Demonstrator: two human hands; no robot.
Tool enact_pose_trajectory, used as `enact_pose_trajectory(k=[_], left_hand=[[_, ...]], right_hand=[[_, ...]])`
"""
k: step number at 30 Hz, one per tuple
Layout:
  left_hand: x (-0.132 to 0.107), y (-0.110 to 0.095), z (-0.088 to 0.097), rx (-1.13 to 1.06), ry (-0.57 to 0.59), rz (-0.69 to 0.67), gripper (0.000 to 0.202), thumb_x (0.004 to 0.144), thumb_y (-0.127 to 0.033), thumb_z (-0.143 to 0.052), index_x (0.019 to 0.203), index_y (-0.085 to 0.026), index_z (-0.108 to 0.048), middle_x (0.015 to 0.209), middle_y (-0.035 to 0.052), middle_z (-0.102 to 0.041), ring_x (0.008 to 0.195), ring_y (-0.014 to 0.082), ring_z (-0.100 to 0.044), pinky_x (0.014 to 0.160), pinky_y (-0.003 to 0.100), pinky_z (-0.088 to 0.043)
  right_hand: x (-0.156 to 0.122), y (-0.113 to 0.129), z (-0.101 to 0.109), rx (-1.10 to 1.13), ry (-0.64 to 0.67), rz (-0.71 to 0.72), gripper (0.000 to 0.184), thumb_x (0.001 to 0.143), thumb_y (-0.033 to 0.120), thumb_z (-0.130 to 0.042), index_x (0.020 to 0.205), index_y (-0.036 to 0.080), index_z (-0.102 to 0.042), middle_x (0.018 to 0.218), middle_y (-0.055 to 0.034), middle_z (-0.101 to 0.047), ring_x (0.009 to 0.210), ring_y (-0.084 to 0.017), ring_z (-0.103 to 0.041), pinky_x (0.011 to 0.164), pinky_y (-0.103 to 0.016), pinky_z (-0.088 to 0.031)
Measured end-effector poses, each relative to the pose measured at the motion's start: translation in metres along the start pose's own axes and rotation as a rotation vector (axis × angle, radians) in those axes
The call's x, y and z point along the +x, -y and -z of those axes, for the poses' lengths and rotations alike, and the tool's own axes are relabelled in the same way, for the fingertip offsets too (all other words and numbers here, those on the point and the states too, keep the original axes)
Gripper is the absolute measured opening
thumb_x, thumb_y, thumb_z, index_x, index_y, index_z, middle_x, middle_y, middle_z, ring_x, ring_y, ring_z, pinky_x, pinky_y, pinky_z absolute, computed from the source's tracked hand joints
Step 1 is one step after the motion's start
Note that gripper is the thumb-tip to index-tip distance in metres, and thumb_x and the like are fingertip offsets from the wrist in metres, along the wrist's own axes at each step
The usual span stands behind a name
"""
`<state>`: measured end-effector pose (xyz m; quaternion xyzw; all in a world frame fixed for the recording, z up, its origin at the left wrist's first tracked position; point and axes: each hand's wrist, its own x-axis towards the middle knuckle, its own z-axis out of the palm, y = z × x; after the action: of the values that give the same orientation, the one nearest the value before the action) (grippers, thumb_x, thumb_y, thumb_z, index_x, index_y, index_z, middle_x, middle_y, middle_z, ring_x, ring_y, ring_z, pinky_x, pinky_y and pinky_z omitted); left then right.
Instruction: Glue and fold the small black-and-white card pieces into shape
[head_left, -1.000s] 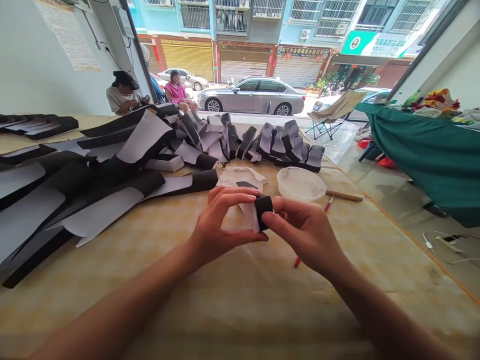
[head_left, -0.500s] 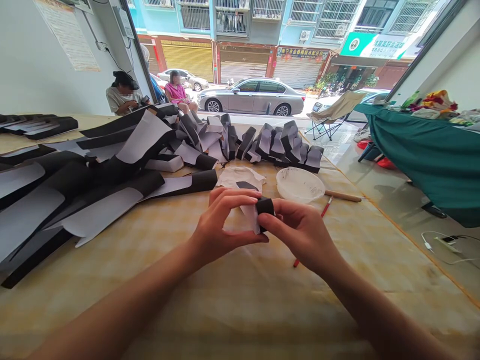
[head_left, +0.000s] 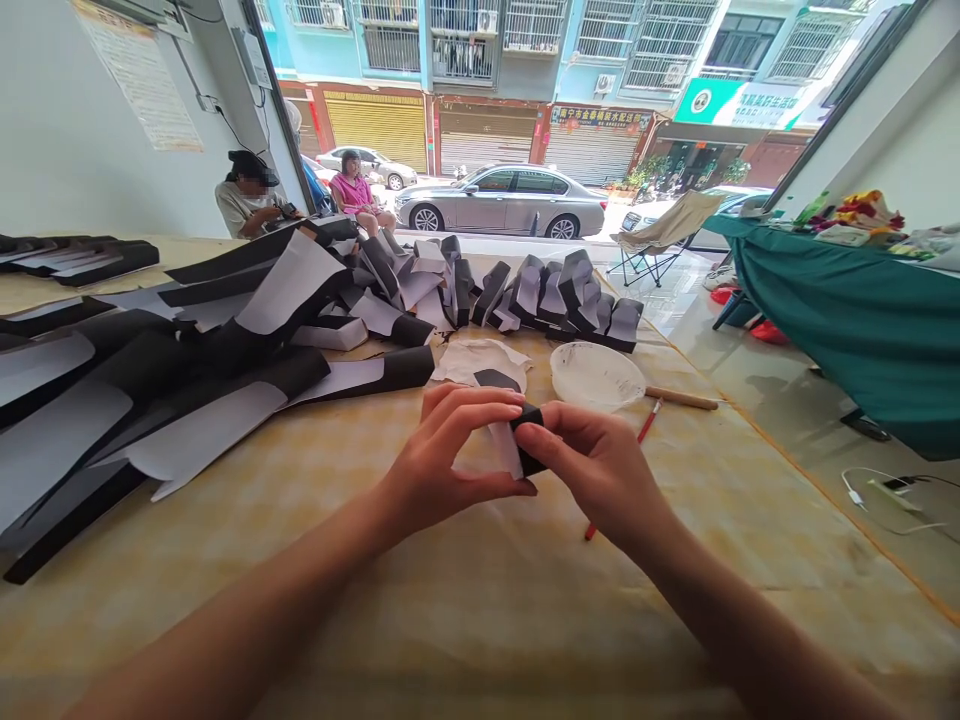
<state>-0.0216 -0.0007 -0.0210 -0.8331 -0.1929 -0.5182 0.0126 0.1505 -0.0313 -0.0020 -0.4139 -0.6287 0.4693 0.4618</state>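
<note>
A small black-and-white folded paper piece [head_left: 507, 448] is held above the table between both hands. My left hand [head_left: 439, 450] grips its left side, fingers along the top and thumb underneath. On the right end, my right hand [head_left: 592, 455] pinches the black part between thumb and fingers. The hands hide much of the piece, so its full shape cannot be made out. Just beyond lies a crumpled whitish cloth or sheet [head_left: 469, 362]. A red pen-like stick [head_left: 649, 420] lies partly behind my right hand.
Long black-and-white paper strips [head_left: 217, 415] pile up at the left. Several folded black-and-white pieces [head_left: 529, 285] stand along the back. A round whitish lid or dish [head_left: 596, 375] and a wooden stick [head_left: 682, 398] lie to the right. Two people sit beyond the table.
The view has shifted slightly. Both hands keep hold of the folded paper piece, and the right fingers have moved a little over its black end.
</note>
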Motion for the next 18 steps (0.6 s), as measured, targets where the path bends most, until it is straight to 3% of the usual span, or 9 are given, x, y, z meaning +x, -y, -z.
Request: enact_pose_trajectory(k=[8,18], left_hand=[[-0.0046,-0.0008,-0.0015,-0.156,0.046,0.106,0.059,0.062,-0.031,-0.081,0.109,-0.022,-0.046,0.113,0.0118,-0.065,0.104,0.0221,-0.063,0.078,0.034,-0.054],[-0.0033,-0.0043,-0.0010,-0.224,0.101,0.124,0.055,0.063,-0.030,-0.080,0.106,-0.022,-0.048,0.112,0.0110,-0.063,0.101,0.0226,-0.064,0.069,0.031,-0.056]], right_hand=[[0.0037,0.0036,0.0011,-0.091,0.081,0.075,0.028,0.084,0.042,-0.057,0.071,0.018,-0.057,0.065,0.0020,-0.054,0.063,-0.010,-0.048,0.055,-0.022,-0.037],[0.0016,0.0026,-0.0015,-0.177,0.000,0.107,0.033,0.083,0.041,-0.059,0.060,0.019,-0.049,0.059,0.0037,-0.049,0.058,-0.010,-0.045,0.054,-0.023,-0.035]])
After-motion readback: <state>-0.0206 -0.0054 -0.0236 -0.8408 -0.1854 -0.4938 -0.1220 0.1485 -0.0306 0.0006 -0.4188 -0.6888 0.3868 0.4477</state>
